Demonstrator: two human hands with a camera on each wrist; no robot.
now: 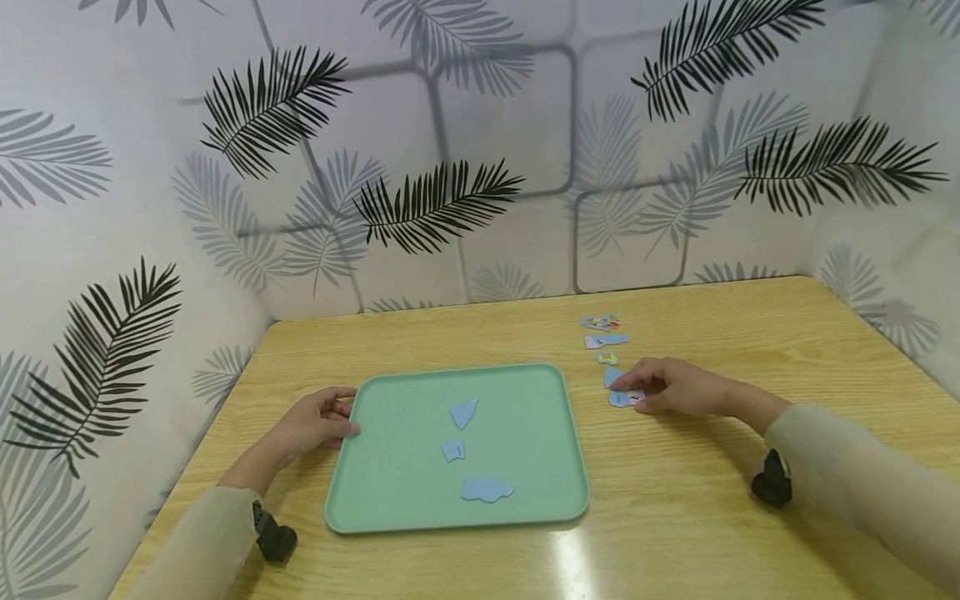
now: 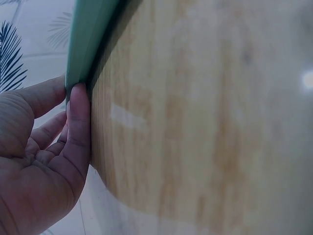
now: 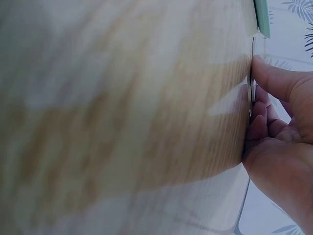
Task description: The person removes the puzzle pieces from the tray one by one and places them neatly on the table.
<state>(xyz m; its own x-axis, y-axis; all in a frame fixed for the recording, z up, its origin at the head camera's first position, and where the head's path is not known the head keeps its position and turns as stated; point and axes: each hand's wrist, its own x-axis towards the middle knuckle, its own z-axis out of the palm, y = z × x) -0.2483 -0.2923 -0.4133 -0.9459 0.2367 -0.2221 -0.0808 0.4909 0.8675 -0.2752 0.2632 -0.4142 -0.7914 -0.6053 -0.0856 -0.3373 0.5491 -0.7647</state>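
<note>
A pale green tray (image 1: 405, 500) lies on the table, and my left hand (image 1: 318, 423) pinches its left rim. In the left wrist view, the thumb and a finger of that hand meet at the tray's edge (image 2: 88, 44). On the tray lie a triangular blue puzzle piece (image 1: 463, 413), a small blue piece (image 1: 453, 450) and a longer blue piece (image 1: 486, 490). Right of the tray, my right hand (image 1: 678, 387) pinches a flat blue-and-white puzzle piece (image 1: 619, 399) at the table surface. Another blue piece (image 1: 611, 377) touches it, partly behind the index finger.
Beyond the right hand, a colourful piece (image 1: 600, 322), a blue-and-pink strip (image 1: 606, 341) and a small yellow-green piece (image 1: 607, 358) lie in a column on the wooden table (image 1: 720, 517). A leaf-patterned wall (image 1: 510, 242) stands behind the table.
</note>
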